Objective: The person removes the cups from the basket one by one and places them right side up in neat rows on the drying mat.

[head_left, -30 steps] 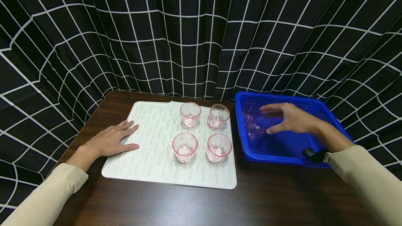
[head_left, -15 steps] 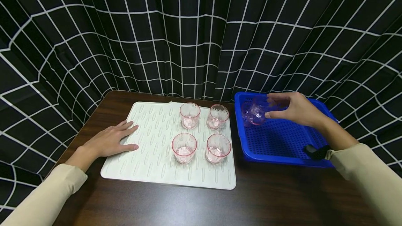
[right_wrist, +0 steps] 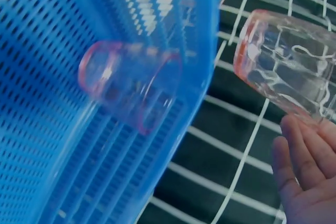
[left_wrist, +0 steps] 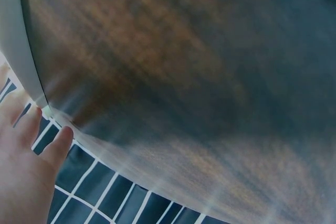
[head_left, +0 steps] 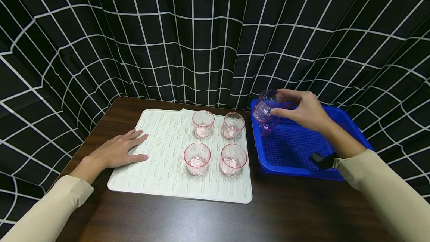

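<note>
My right hand pinches a clear pink-tinted glass between thumb and fingers, tilted over the back left corner of the blue basket. In the right wrist view this held glass shows a pinkish rim, outside the basket wall. A second pink glass lies on its side inside the basket. Several pink-rimmed glasses stand upright on the right half of the white ribbed mat, among them a front right glass. My left hand rests with spread fingers on the mat's left edge.
The dark wooden table carries the mat and, to its right, the basket. Behind and at the sides hangs a black curtain with a white grid. A black strap is on my right wrist.
My right hand takes hold of one glass in the basket, then lifts it up and to the left, over the rim. The left hand stays in place.
</note>
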Available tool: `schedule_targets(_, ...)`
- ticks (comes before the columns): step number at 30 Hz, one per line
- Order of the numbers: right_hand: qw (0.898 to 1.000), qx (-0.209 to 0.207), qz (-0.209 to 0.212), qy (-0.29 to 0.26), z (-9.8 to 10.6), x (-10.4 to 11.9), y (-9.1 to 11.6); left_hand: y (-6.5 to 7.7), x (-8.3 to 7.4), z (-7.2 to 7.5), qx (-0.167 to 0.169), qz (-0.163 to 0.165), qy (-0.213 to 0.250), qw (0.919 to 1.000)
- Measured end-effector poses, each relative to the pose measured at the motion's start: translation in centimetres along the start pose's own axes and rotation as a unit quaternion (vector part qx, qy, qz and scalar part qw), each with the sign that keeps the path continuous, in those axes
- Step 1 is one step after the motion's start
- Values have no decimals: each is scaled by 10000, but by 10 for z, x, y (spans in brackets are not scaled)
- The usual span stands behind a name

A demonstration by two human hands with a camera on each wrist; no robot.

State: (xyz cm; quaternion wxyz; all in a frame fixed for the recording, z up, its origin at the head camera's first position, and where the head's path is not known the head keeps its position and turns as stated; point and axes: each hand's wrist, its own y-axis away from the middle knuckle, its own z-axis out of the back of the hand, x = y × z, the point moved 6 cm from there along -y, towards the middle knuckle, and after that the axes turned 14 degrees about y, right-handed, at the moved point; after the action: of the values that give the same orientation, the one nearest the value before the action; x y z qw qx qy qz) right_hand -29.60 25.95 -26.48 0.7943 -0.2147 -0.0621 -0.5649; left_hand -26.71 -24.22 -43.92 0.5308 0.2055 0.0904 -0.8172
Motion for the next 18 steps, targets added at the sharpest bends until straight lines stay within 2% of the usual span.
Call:
schedule_targets(10,9984,50,404,-404,-19,47,-13,-1,2,-1,-41,19,34,10000)
schedule_targets(18,9949,182,790,-597,-44,87,-22,-1,1,0,-52,-26,28,10000)
